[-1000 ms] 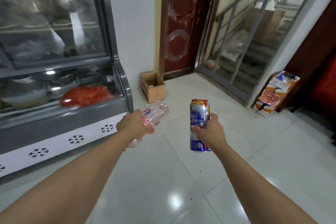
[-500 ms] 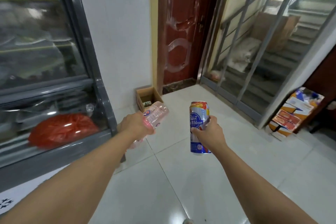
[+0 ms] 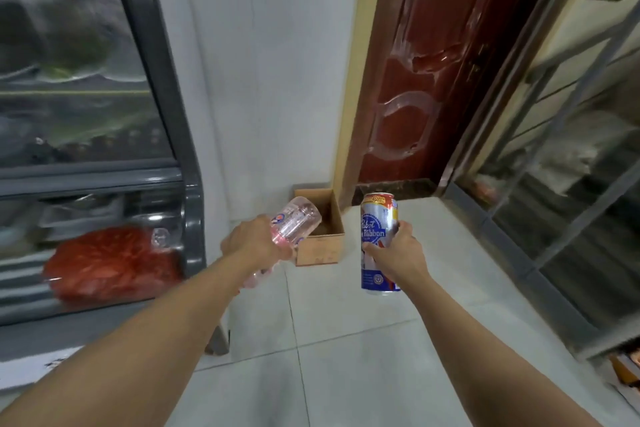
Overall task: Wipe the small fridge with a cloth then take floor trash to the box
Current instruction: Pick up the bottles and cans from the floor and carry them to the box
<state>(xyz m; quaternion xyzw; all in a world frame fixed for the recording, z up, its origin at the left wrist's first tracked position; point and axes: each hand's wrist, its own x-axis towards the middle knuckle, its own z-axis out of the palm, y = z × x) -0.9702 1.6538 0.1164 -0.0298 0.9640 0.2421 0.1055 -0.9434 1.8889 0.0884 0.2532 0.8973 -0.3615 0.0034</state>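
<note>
My left hand (image 3: 251,241) grips a clear pinkish plastic bottle (image 3: 297,222), tilted with its base pointing up and away. My right hand (image 3: 398,253) holds an upright blue, white and red beer can (image 3: 377,229). An open cardboard box (image 3: 320,248) stands on the floor in the corner by the white wall, just beyond both hands. The bottle's base overlaps the box's near left rim in this view. The glass-fronted display fridge (image 3: 86,114) fills the left side.
A red bag (image 3: 110,263) lies behind the fridge glass. A dark red door (image 3: 415,80) stands behind the box. A metal-framed glass partition (image 3: 554,149) runs along the right. Colourful cartons (image 3: 628,369) sit at the right edge. Pale tiled floor (image 3: 346,357) lies underfoot.
I have moved toward the corner: the cardboard box now looks larger and sits right behind the bottle and can. Both hands still hold their items at the same height.
</note>
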